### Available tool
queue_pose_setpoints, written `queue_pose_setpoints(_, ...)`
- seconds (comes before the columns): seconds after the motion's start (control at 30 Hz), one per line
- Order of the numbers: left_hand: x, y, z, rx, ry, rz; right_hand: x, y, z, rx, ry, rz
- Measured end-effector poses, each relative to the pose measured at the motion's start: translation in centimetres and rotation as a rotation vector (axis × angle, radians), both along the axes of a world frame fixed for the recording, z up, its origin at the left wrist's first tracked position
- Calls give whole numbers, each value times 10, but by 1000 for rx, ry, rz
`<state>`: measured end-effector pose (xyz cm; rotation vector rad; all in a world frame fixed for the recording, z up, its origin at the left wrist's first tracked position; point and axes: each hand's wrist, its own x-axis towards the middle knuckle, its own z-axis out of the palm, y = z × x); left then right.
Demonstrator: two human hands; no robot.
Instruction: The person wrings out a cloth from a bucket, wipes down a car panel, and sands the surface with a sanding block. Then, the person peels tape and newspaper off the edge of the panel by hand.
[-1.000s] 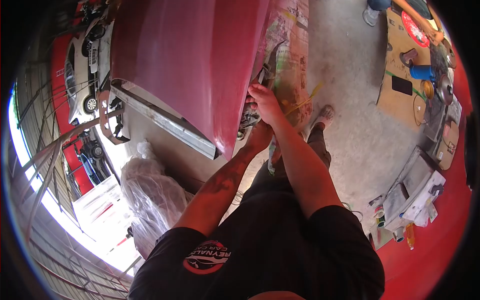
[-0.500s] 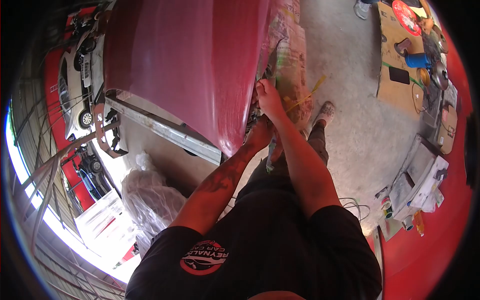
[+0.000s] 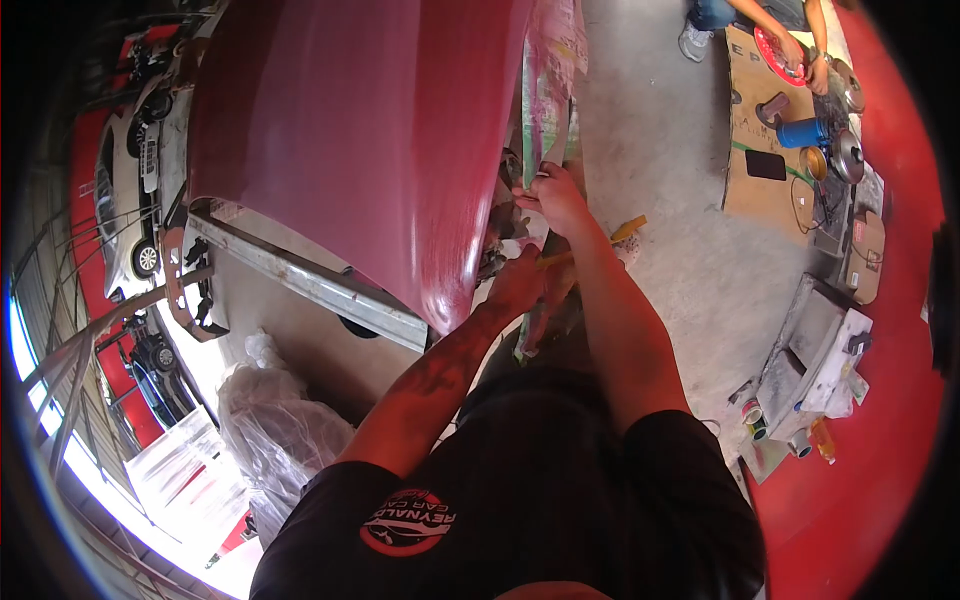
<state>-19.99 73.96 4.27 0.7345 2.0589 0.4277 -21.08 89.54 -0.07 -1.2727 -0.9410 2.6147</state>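
Observation:
A glossy dark-red car panel (image 3: 350, 150) fills the upper middle, its pointed corner towards me. Along its right edge hangs a paint-stained masking sheet (image 3: 547, 105). My right hand (image 3: 560, 203) is closed with its fingertips on the lower part of this sheet, beside the panel edge. Lower down, my left hand (image 3: 517, 284) is closed around a crumpled part of the sheeting, which hangs below it. A yellow strip (image 3: 628, 230) runs from beside the left hand, behind my right forearm. What lies inside the left fist is partly hidden.
A metal beam (image 3: 310, 283) runs under the panel. Clear plastic sheeting (image 3: 275, 425) is bunched at the left. Cardboard (image 3: 750, 195) at the right bears a blue cup (image 3: 803, 133), a phone and cans. Another person's hands (image 3: 805, 68) are over a red basin (image 3: 768, 48).
My view has shifted slightly. My hands are further apart, and the right hand now grips the sheet's lower part. The yellow strip has swung lower. The other person's hands have come over the basin.

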Motion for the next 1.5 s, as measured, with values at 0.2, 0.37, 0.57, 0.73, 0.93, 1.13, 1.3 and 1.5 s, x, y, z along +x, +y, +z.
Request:
queue_pose_setpoints(0.2, -1, -15, 4, -85, -32, 67, -47, 38, 54, 46, 41, -252)
queue_pose_setpoints(0.37, -4, -18, 14, -63, -26, 79, -87, 52, 0, 464, -28, -274)
queue_pose_setpoints(0.57, -7, -18, 30, 1, 20, 151, -60, 75, 38, 984, -374, -21)
queue_pose_setpoints(0.73, -18, 4, 46, 167, 127, 215, -49, 97, 58, 1213, -668, 447)
queue_pose_setpoints(0.93, -48, 62, 67, 47, 255, 100, -47, 117, 8, 1309, -544, 407)
queue_pose_setpoints(1.13, -87, 131, 38, -84, 337, 32, -43, 146, -20, 1127, -279, 485)
queue_pose_setpoints(1.3, -118, 211, 46, -183, 342, -159, -41, 183, -32, 986, -91, 694)
queue_pose_setpoints(1.5, -143, 257, 20, -301, 365, -267, -50, 212, -55, 848, 141, 943)
